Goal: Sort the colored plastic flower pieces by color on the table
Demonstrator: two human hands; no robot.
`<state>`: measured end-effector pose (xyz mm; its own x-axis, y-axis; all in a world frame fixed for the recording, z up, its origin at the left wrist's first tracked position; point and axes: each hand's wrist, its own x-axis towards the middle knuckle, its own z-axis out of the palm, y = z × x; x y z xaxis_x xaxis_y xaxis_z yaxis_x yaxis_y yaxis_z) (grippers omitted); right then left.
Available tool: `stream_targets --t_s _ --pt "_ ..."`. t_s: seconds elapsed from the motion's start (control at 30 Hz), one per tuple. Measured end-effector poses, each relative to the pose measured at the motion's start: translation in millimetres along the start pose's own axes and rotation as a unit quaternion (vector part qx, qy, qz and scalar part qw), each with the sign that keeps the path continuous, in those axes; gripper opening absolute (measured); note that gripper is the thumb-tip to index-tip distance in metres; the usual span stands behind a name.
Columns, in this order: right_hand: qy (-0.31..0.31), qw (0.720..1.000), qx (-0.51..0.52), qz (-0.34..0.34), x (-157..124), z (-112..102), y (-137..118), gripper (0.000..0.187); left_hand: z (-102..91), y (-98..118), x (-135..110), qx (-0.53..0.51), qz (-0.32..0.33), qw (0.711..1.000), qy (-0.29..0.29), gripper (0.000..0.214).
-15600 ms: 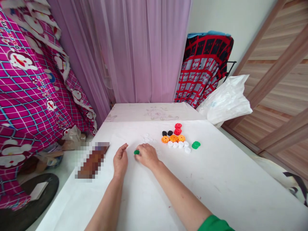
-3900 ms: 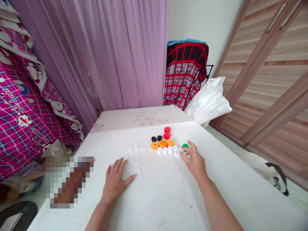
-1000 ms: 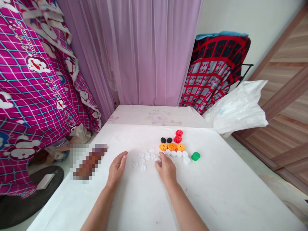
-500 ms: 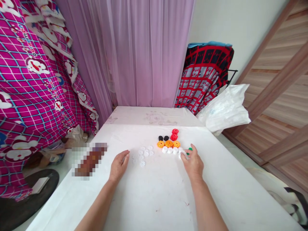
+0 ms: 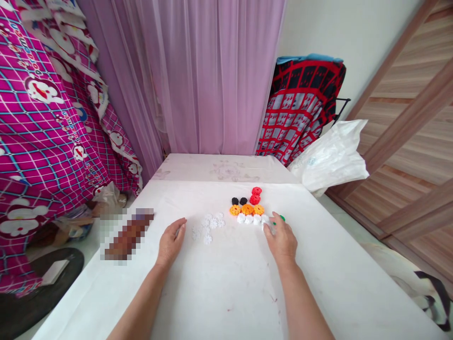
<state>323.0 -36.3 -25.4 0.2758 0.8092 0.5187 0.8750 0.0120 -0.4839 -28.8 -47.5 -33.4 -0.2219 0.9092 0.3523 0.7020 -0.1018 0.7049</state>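
Observation:
My left hand (image 5: pixel 171 243) rests on its side on the white table to the left of a loose patch of clear-white flower-shaped pieces (image 5: pixel 209 221). Its fingers are extended, the thumb is slightly apart, and nothing is in it. Bent around the right end of a short row of white flower-shaped pieces (image 5: pixel 248 219), my right hand (image 5: pixel 282 238) has its thumb and forefinger on the last one. Green pieces (image 5: pixel 282 218) show partly behind its fingers. Orange pieces (image 5: pixel 247 210) line up behind the white row, with black pieces (image 5: pixel 235 201) and red pieces (image 5: pixel 255 199) farther back.
A blurred-out brownish object (image 5: pixel 130 233) lies at the table's left side. Beyond the table hangs a purple curtain (image 5: pixel 219 85). A white plastic bag (image 5: pixel 332 158) leans by the right edge, near a red-and-black checked cloth (image 5: pixel 297 104). Pink patterned fabric (image 5: pixel 46 141) hangs at left.
The camera view has shifted slightly. My right hand stays at the end of the white row, and more of the green shows behind its fingers. My left hand remains beside the loose pieces.

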Motion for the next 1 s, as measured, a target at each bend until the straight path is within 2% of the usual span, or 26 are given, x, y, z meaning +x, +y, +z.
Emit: stream_targets --t_s 0.07,0.17,0.3,0.43,0.63,0.87,1.0 --pt "-0.006 0.998 0.028 -0.062 -4.6 6.0 -16.9 0.031 0.8 -1.0 1.4 -0.017 -0.017 1.0 0.011 0.041" --pt "-0.09 0.984 0.066 -0.141 -12.0 23.3 -53.2 0.023 1.7 -1.5 2.6 -0.029 -0.029 0.999 0.016 0.04" --pt "-0.184 0.974 0.032 -0.13 -17.1 46.5 -95.5 0.021 1.0 -0.7 1.8 -0.024 -0.024 0.999 0.008 0.039" --pt "-0.21 0.972 -0.013 -0.101 -18.7 57.6 -111.4 0.019 0.1 -0.6 0.9 -0.023 -0.018 1.0 0.001 0.037" --pt "-0.166 0.979 -0.009 -0.117 -28.0 61.1 -102.6 0.018 0.5 -2.8 0.8 -0.027 -0.015 0.999 -0.008 0.037" --pt "-0.068 0.995 -0.01 -0.069 -30.1 38.5 -56.8 0.024 2.0 -7.0 0.4 -0.041 -0.02 0.999 -0.01 0.038" --pt "-0.053 0.995 -0.074 -0.038 -25.1 27.3 -36.0 0.019 1.7 -7.4 0.7 -0.044 -0.018 0.999 -0.016 0.038"
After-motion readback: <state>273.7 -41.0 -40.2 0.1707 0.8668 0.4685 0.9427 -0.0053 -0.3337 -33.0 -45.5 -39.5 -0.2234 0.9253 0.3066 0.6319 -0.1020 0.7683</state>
